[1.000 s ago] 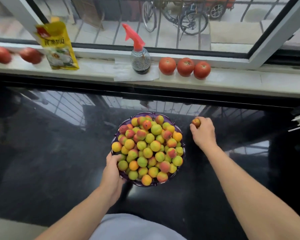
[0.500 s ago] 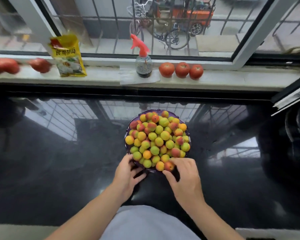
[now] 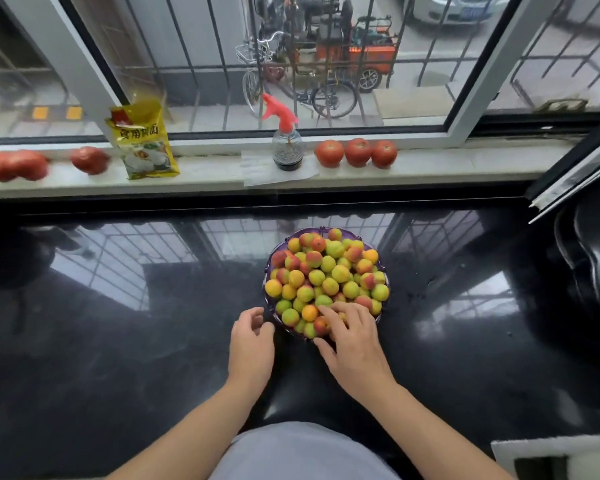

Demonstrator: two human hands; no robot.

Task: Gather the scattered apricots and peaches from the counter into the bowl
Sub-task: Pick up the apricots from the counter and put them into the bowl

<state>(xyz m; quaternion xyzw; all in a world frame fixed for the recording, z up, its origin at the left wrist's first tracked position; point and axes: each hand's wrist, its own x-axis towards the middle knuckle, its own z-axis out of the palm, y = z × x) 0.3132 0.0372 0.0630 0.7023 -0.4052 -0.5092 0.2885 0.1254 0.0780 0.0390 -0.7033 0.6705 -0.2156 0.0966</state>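
Apricots point(image 3: 326, 278) heaped high in the bowl point(image 3: 269, 271) will probably roll: right hand point(image 3: 352, 336) rests spread on them, left hand point(image 3: 252, 341) loose beside the bowl.

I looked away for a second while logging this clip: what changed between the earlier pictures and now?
The right hand carried one fruit from the counter right of the bowl to the pile's near edge, where its fingers now rest spread. The left hand came off the rim and hangs beside it. Bowl, tomatoes and spray bottle stayed put.
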